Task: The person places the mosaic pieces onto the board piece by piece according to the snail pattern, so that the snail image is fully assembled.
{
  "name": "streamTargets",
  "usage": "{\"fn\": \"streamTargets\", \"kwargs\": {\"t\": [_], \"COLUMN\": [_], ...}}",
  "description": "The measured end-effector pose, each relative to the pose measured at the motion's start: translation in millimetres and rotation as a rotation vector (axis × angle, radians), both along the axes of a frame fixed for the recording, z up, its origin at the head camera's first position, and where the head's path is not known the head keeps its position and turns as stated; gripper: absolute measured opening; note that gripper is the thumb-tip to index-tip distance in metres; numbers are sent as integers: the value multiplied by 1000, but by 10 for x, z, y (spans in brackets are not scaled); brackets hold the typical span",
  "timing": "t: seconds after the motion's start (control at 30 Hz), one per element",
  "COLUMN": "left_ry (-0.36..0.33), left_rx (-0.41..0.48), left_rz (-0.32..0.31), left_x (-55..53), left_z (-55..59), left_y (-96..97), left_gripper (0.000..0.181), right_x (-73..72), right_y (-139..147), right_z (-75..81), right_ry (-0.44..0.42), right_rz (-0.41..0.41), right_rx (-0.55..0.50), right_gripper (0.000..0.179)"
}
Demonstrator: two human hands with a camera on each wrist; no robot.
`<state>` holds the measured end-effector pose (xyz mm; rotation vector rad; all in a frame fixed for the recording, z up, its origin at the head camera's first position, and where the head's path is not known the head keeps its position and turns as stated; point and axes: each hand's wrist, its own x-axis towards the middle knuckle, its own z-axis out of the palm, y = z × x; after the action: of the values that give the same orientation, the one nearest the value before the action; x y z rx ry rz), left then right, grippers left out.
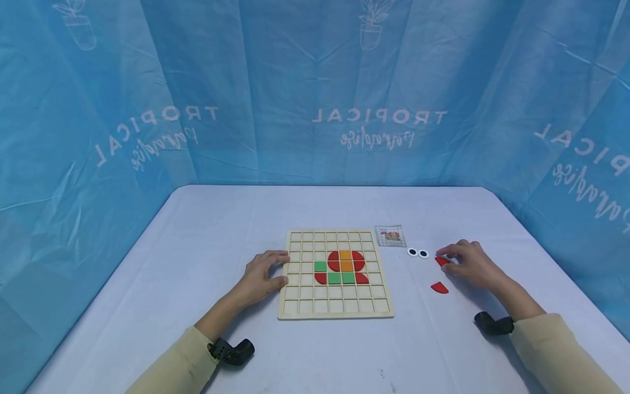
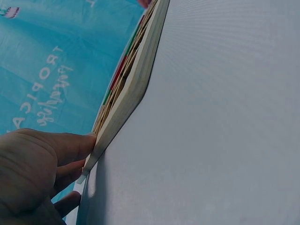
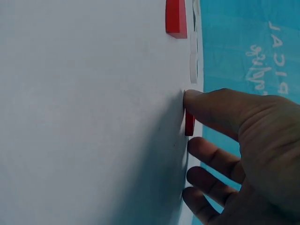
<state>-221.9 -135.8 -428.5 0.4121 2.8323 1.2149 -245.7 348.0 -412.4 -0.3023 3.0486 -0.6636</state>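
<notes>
My left hand (image 1: pixel 259 278) rests at the left edge of a wooden grid board (image 1: pixel 339 316), its thumb and fingertips touching the rim. Red, orange and green flat pieces fill some of the board's squares, among them an orange square (image 1: pixel 346 255) and a green square (image 1: pixel 320 266). To the right of the board, my right hand (image 1: pixel 470 264) pinches a red quarter-circle piece (image 1: pixel 442 261) between thumb and fingers, low at the tabletop. Nearer the front lies another red quarter-circle piece (image 1: pixel 439 288), untouched. The right wrist view shows the held piece (image 3: pixel 189 124) partly covered by the thumb.
Two round white pieces with black centres, like eyes (image 1: pixel 412 252), lie left of my right hand. A small printed pattern card (image 1: pixel 390 236) sits by the board's upper right corner. The white-covered table (image 1: pixel 334 355) is backed by a blue curtain (image 1: pixel 295 65).
</notes>
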Motion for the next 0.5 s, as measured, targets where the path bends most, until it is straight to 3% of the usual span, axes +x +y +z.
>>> {"fn": "streamTargets", "kwargs": {"t": [0.27, 0.5], "left_ry": [5, 14], "left_rx": [2, 4], "left_rz": [3, 0], "left_x": [3, -2], "left_z": [-7, -16], "left_y": [1, 4], "left_gripper": [46, 46], "right_x": [-53, -22], "right_y": [19, -175], "right_z": [9, 79], "right_ry": [-38, 25], "right_rz": [28, 53], "right_rx": [-4, -29], "right_gripper": [39, 35]}}
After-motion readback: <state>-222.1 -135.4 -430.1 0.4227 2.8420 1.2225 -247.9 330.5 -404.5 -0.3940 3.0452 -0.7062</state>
